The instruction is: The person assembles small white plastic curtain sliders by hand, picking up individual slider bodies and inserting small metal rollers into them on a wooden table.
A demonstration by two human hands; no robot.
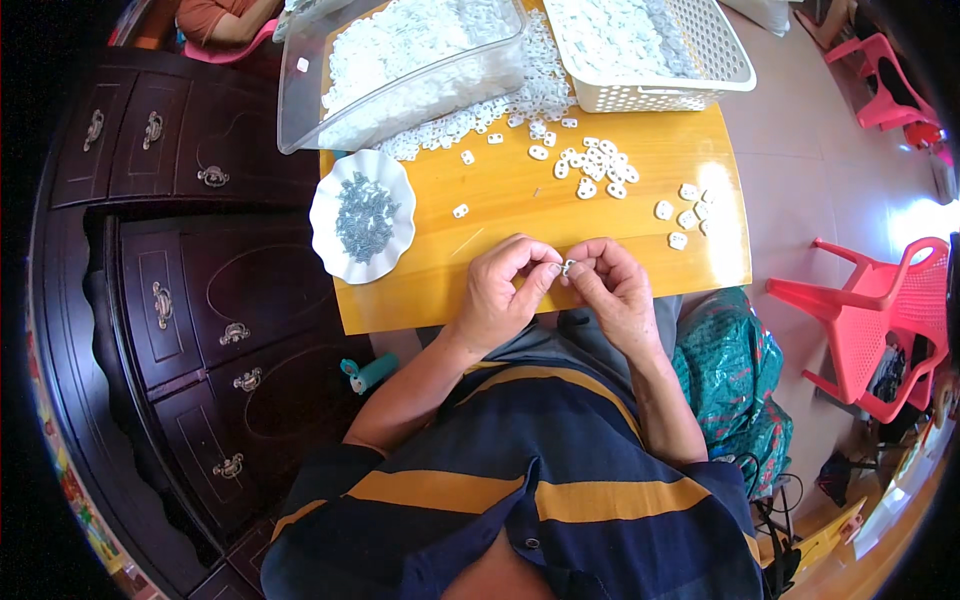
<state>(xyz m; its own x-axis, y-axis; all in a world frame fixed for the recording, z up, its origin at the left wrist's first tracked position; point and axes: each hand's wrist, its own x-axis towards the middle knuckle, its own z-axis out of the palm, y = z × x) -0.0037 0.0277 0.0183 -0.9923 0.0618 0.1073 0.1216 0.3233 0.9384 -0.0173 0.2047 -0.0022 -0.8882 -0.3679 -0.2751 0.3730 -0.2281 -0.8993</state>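
Observation:
Near the front edge of the yellow wooden table [420, 300], my two hands meet fingertip to fingertip. My right hand [618, 292] pinches a small white plastic piece [568, 267] between thumb and fingers. My left hand [508, 285] is closed in a pinch against the piece's left side; whatever its fingertips hold is too small to make out. To the left, a white scalloped dish [404, 240] holds a heap of small grey metal parts [366, 215]. Beyond my hands lies a loose pile of white two-holed plastic pieces [600, 165], with several more pieces [690, 217] at the right.
A clear plastic bin [300, 100] and a white perforated basket [650, 98], both full of white pieces, stand at the back. Dark wooden drawers [240, 270] flank the left. A green bag [725, 375] and pink chair [870, 300] are at right. Another person's arm [235, 22] shows far left.

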